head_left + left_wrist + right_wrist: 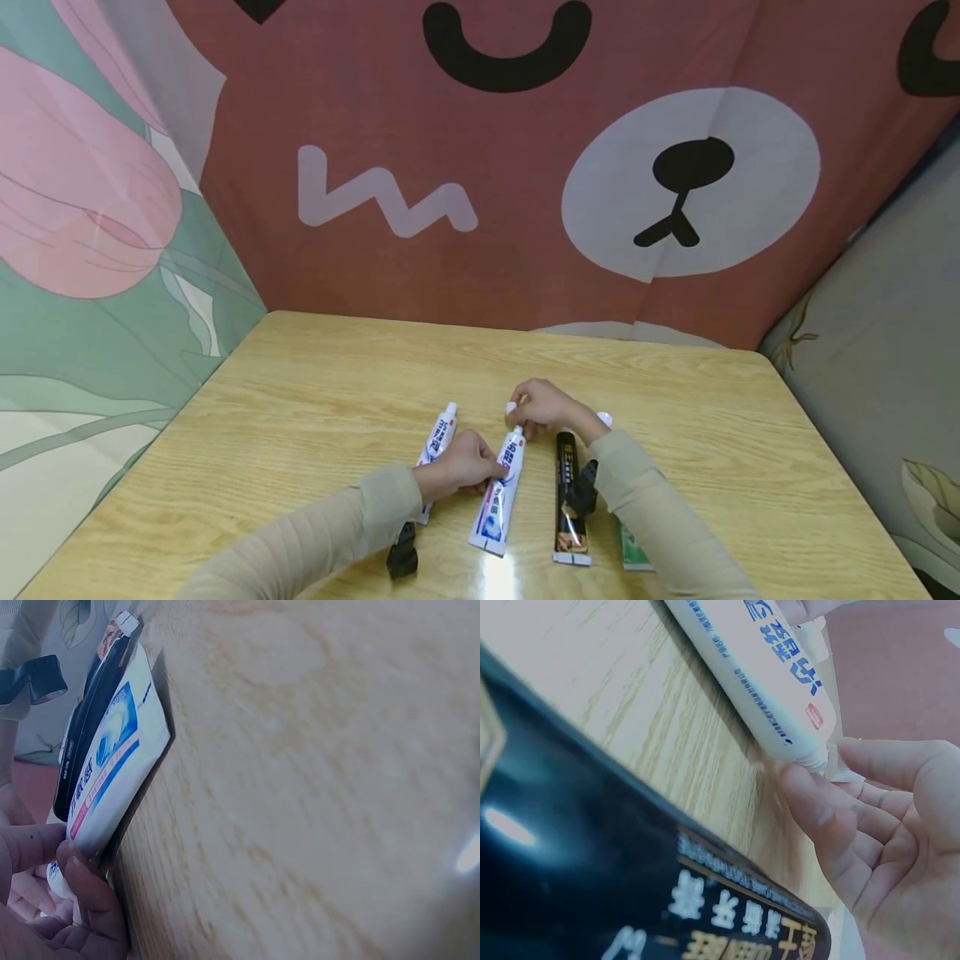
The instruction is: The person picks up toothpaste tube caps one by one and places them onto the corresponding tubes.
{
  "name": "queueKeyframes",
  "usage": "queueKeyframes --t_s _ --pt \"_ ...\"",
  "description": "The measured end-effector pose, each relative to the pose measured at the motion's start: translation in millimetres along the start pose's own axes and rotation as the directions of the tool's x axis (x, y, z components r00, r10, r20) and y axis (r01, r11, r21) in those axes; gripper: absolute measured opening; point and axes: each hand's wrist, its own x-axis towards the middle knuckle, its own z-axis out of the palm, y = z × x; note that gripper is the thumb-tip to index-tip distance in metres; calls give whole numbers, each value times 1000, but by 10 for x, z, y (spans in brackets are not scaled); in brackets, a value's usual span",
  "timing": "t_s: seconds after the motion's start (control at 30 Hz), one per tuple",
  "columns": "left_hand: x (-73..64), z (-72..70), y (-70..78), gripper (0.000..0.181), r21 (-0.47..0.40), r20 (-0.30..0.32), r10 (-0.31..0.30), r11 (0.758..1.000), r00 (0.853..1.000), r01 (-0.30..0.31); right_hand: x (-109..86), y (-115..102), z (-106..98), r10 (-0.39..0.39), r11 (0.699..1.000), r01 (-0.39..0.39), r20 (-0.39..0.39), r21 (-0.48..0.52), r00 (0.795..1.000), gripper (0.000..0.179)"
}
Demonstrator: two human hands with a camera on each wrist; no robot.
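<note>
In the head view, my left hand (467,462) pinches the side of a white-and-blue toothpaste tube (492,510) between thumb and finger. Beyond its top end, my right hand (547,406) holds a small white cap (511,407) in its fingertips. The right wrist view shows the tube's bare threaded neck (812,762), with the cap (847,776) just off it. Left of that tube lies a similar toothpaste tube (441,433), partly behind my left hand. A black toothpaste tube (566,467) lies to the right, close to my right wrist.
A green tube (634,552) with a white cap lies mostly under my right forearm. Everything rests on a wooden table (360,375). A printed cloth (517,275) hangs along its far edge. Black straps (402,554) hang at both wrists.
</note>
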Motion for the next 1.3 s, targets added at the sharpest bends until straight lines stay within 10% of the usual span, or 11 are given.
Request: queueKeyframes --t_s 1.3 --pt "55 -64 3 21 -12 51 -19 1000 999 19 -14 30 -63 -59 997 61 -37 51 998 7"
